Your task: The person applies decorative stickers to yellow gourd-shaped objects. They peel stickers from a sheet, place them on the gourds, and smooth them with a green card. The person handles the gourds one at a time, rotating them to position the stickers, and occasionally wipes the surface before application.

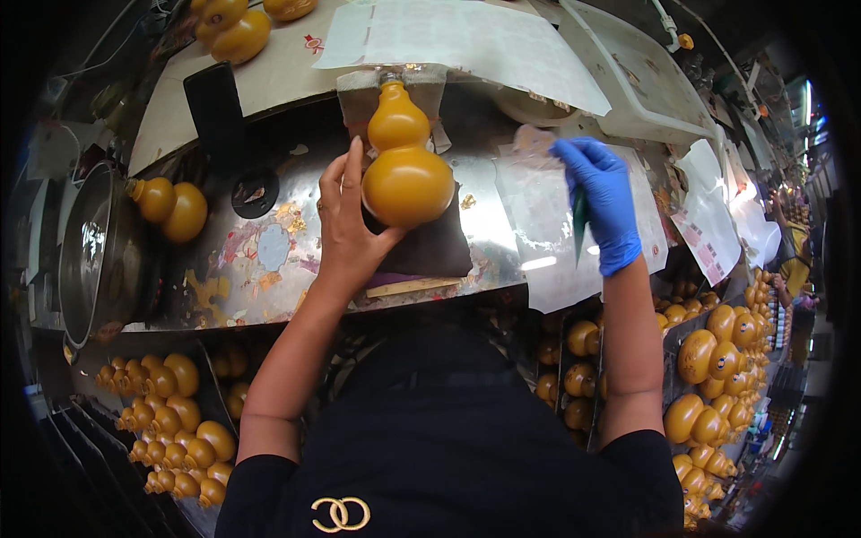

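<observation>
A glossy yellow-orange gourd-shaped bottle (408,184) lies on a dark pad (448,251) in the middle of the bench, its narrow metallic neck pointing away from me. My bare left hand (350,215) holds its left side, with fingers along the body and thumb under the wide end. To the right, apart from the bottle, my right hand (603,202) wears a blue glove. Its fingertips pinch a small, blurred piece of translucent film (533,143). Something thin and green (580,218) sticks out below the gloved palm; its kind is unclear. Beneath that hand lies a translucent sheet (547,215).
A metal pan (90,260) and another gourd bottle (170,208) stand at left. Near them are a black round disc (256,193) and a dark upright slab (213,108). White sheets (466,40) and a white tray (628,76) lie beyond. Several gourd bottles fill racks on both sides.
</observation>
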{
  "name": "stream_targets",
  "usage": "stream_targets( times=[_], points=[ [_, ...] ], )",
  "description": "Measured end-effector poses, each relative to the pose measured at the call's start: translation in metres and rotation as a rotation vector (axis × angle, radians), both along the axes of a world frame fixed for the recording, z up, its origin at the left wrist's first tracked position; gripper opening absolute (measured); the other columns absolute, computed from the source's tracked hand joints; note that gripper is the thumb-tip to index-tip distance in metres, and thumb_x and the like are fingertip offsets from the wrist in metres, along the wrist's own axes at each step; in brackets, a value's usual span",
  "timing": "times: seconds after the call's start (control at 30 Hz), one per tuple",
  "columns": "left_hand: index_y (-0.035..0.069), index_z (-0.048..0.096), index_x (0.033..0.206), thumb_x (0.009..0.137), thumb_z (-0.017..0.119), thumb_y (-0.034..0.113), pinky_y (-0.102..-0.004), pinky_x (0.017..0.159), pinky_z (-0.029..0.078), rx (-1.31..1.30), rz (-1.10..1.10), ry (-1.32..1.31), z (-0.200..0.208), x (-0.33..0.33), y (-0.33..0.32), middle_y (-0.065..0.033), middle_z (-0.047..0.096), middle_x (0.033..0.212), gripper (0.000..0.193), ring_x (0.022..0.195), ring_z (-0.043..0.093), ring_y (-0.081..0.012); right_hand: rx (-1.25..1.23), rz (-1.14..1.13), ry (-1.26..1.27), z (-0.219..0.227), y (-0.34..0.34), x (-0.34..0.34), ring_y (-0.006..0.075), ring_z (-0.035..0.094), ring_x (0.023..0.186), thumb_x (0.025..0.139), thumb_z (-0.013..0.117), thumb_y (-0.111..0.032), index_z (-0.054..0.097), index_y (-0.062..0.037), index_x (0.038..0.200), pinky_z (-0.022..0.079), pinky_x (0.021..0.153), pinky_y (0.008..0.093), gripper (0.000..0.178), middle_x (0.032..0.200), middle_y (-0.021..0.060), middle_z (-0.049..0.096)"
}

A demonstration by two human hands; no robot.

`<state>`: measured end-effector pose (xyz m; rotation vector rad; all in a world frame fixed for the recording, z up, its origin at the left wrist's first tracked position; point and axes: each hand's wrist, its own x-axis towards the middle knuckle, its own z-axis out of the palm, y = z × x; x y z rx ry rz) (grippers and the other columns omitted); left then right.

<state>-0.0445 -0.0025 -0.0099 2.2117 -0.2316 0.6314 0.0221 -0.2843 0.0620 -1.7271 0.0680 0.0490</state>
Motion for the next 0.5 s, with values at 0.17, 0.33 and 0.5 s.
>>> stream_targets(
  times=[0.17, 0.33, 0.5],
  points=[
    [0.009, 0.036, 0.142, 0.063, 0.083, 0.014, -0.0398, 0.102, 0.035, 0.126, 0.015, 0.041, -0.004, -0.001, 0.001, -0.016, 0.046, 0.126, 0.091, 0.119, 0.046, -0.0324, 0.197, 0.321, 0.157, 0.013, 0.057, -0.032, 0.0028, 0.047, 0.059, 0.086, 0.068, -0.02, 0.07, -0.0043, 0.089, 0.036, 0.054, 0.0183, 0.016, 0.067, -0.0031, 0.057],
    [0.011, 0.031, 0.145, 0.069, 0.08, 0.027, -0.0391, 0.106, 0.031, -0.387, -0.283, 0.319, 0.001, 0.0, 0.018, -0.0148, 0.041, 0.135, 0.092, 0.127, 0.041, -0.0297, 0.163, 0.398, 0.147, -0.011, 0.094, -0.026, 0.0039, 0.05, 0.062, 0.086, 0.068, -0.023, 0.07, -0.0018, 0.091, 0.041, 0.059, 0.019, 0.022, 0.074, -0.0013, 0.063],
    [0.006, 0.031, 0.142, 0.086, 0.066, 0.027, -0.0355, 0.108, 0.03, -0.635, -0.225, 0.433, 0.013, 0.01, 0.011, -0.0178, 0.042, 0.135, 0.069, 0.128, 0.039, -0.0261, 0.161, 0.394, 0.168, -0.02, 0.095, -0.022, 0.0047, 0.051, 0.064, 0.084, 0.07, -0.022, 0.07, -0.0007, 0.09, 0.042, 0.06, 0.019, 0.022, 0.076, 0.0002, 0.065]
  ],
)
